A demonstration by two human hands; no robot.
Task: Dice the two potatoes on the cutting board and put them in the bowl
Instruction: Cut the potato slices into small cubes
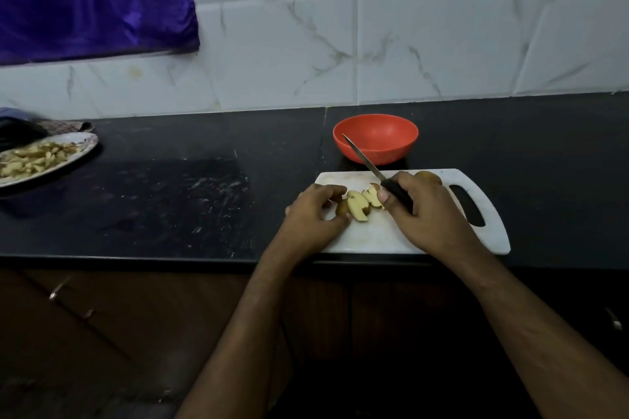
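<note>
**Potato slices between both hands on a board at the counter's front edge**

The white cutting board (391,235) lies on the black counter (170,201) with its near long side just beside the counter's front edge. Its handle slot points right. To the left of the board the counter runs open and dark as far as a metal plate (86,146) of cut pieces, well apart at the far left. To the right of the board the counter is bare black stone up to the frame edge. The red bowl (375,138) stands just behind the board's far edge, near the tiled wall (442,44); nothing shows inside it.

The right hand (425,214) is curled round the black handle of the knife (366,160), whose blade points up and left, raised over the board with its tip seen against the bowl. The left hand (316,214) has its fingers curled over a potato piece (342,207) at the left part of the board, pinching it. Between the 2 hands lie pale potato slices (364,202), skin still on, resting on the board. A second potato (428,176) shows behind the right hand's knuckles, near the board's far edge, mostly hidden.

A purple cloth (85,0) hangs on the wall at upper left.
</note>
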